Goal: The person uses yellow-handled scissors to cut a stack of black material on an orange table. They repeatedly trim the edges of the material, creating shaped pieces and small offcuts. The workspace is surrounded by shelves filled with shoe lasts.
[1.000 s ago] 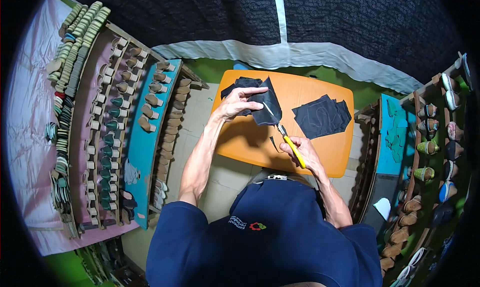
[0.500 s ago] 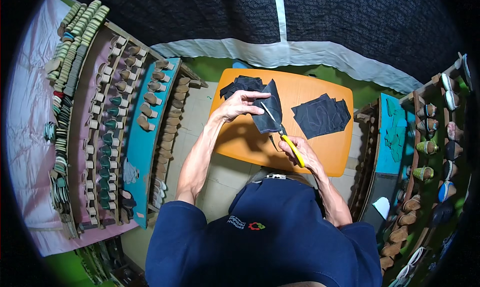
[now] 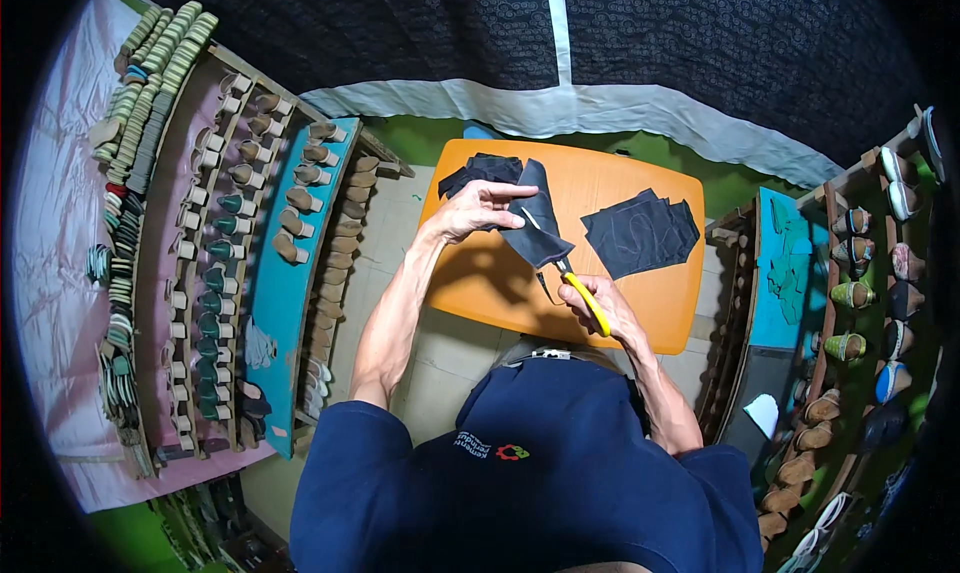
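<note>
Over the orange table [image 3: 640, 318], my left hand [image 3: 478, 211] grips a piece of dark fabric [image 3: 536, 235] between thumb and fingers. Yellow-handled scissors [image 3: 588, 301] are in my right hand [image 3: 612, 308], whose fingers wrap round the handles. Their blades run up against the fabric, and a fold of it covers part of them. A thin dark strip [image 3: 545, 288] hangs below the fabric by the scissors. Behind my left hand lies a crumpled pile of black cloth [image 3: 482, 171]. A flatter stack of black pieces [image 3: 642, 233] with pale outlines lies on the table's right side.
On the left, wooden racks carry rows of shoe forms [image 3: 228, 223] beside a blue board [image 3: 270, 318]. More shoes [image 3: 850, 293] line a rack on the right, next to a blue surface with green scraps [image 3: 788, 268]. A dark patterned curtain [image 3: 680, 43] hangs beyond the table.
The fabric has folded over and now hides more of the scissor blades. Both hands stay in nearly the same place.
</note>
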Available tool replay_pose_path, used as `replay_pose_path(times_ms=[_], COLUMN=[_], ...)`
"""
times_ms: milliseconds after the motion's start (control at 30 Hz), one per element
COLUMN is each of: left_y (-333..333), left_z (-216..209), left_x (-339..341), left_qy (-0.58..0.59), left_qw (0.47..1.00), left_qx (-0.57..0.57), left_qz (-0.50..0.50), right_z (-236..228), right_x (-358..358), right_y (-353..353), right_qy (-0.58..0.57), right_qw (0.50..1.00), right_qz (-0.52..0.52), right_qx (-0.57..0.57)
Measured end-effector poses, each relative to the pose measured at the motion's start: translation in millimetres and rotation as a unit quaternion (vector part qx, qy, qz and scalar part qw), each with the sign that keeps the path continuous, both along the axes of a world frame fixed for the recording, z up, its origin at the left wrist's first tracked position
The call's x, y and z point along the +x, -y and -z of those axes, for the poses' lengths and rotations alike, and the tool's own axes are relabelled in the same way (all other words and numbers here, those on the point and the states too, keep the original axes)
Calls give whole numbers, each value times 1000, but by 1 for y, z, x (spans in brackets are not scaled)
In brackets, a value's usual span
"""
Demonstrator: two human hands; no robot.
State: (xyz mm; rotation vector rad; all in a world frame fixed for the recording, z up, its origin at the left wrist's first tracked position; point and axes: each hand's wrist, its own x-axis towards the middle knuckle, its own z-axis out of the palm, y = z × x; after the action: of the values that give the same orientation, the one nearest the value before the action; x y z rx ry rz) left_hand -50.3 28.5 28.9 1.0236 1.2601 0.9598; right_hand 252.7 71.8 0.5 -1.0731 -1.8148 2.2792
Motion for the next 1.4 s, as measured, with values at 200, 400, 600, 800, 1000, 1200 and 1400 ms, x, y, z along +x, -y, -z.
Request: replay_pose_path(times_ms=[200, 400, 600, 800, 1000, 1200, 1400], left_y=[-2, 0, 0, -2, -2, 0, -1], left_z=[10, 6, 16, 17, 14, 14, 7], left_x=[6, 9, 3, 1, 3, 5, 9], left_qy=[34, 31, 30, 27, 31, 49, 45], left_qw=[999, 999, 999, 999, 999, 999, 999], left_qx=[16, 4, -1, 0, -11, -23, -4], left_qz=[28, 25, 12, 32, 28, -3, -18], right_z=[-6, -4, -6, 6, 8, 11, 3], right_x=[-2, -1, 1, 0, 1, 3, 3], right_y=[-1, 1, 0, -1, 1, -1, 1], right_qy=[-42, -31, -42, -75, -52, -70, -84], right_qw=[997, 997, 996, 993, 996, 996, 995], right_qz=[-65, -66, -70, -93, -71, -57, -38], right_qx=[9, -1, 26, -11, 9, 2, -24])
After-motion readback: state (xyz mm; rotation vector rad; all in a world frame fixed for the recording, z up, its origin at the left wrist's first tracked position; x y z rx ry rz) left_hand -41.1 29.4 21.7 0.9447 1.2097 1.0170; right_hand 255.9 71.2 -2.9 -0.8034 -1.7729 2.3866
